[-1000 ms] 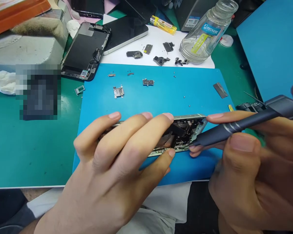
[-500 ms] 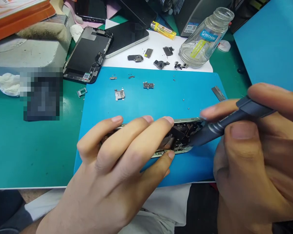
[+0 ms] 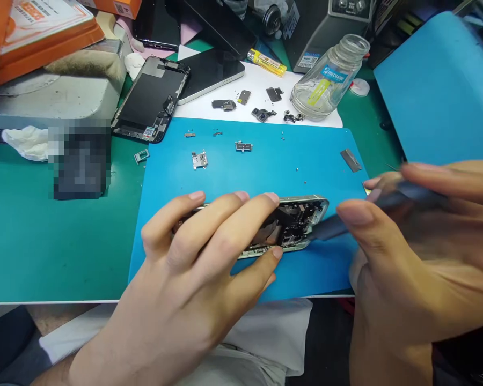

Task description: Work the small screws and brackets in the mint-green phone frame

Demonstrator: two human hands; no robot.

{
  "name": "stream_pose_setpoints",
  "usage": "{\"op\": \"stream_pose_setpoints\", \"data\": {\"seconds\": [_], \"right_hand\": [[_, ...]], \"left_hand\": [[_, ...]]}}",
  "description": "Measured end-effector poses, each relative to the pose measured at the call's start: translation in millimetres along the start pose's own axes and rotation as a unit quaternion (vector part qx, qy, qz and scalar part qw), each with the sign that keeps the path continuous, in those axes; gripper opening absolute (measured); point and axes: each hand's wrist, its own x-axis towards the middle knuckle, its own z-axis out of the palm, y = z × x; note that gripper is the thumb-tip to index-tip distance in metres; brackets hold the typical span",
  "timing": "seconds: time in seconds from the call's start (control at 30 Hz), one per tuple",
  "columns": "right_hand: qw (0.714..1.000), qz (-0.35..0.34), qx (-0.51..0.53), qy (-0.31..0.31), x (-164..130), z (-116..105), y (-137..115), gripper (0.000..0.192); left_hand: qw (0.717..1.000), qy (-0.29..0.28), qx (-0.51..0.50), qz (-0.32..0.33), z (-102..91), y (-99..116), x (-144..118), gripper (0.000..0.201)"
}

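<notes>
The opened silver-framed smartphone chassis (image 3: 293,220) lay flat on the bright blue rubber work mat (image 3: 265,166), near the mat's front edge, its dark circuit boards and shields exposed at the right end. The left hand (image 3: 201,252) was spread over it, fingers (image 3: 233,214) pressing on the far rim and the thumb against the near rim, pinning the frame down. The right hand (image 3: 410,252) was clenched around a slim dark grey precision screwdriver (image 3: 346,225), whose tip reached into the right end of the chassis; the shaft was blurred.

Judging by its look, the chassis was light and stiff along its metal rim but fragile inside, with thin cables and small connectors. The rim was probably the safe place to hold it, as the left hand did. Bare metal on rubber seemed unlikely to slide.

Tiny loose screws (image 3: 297,169) and small metal brackets (image 3: 198,159) lay scattered farther back on the mat. Beyond it on the green surface (image 3: 44,236) sat a detached black phone screen (image 3: 151,102) and a clear glass bottle (image 3: 326,80).
</notes>
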Motion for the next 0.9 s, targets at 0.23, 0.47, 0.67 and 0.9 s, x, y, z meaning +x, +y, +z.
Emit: {"op": "stream_pose_setpoints", "data": {"seconds": [0.23, 0.47, 0.67, 0.9], "right_hand": [[0.996, -0.076, -0.037, 0.01, 2, 7, -3, 0.043], [0.996, -0.084, -0.029, -0.001, 6, 4, 3, 0.04], [0.987, -0.114, -0.083, -0.073, 0, -3, 6, 0.054], [0.999, 0.01, -0.014, 0.037, -14, 8, -20, 0.044]], "left_hand": [[1.0, 0.003, -0.017, 0.001, 0.8, 0, 3, 0.027], [1.0, 0.02, -0.022, 0.007, -1.6, 0, 7, 0.019], [0.999, 0.011, -0.043, 0.003, -0.1, -3, 12, 0.023], [0.989, -0.077, -0.116, -0.056, -2.8, -13, 22, 0.028]]}}
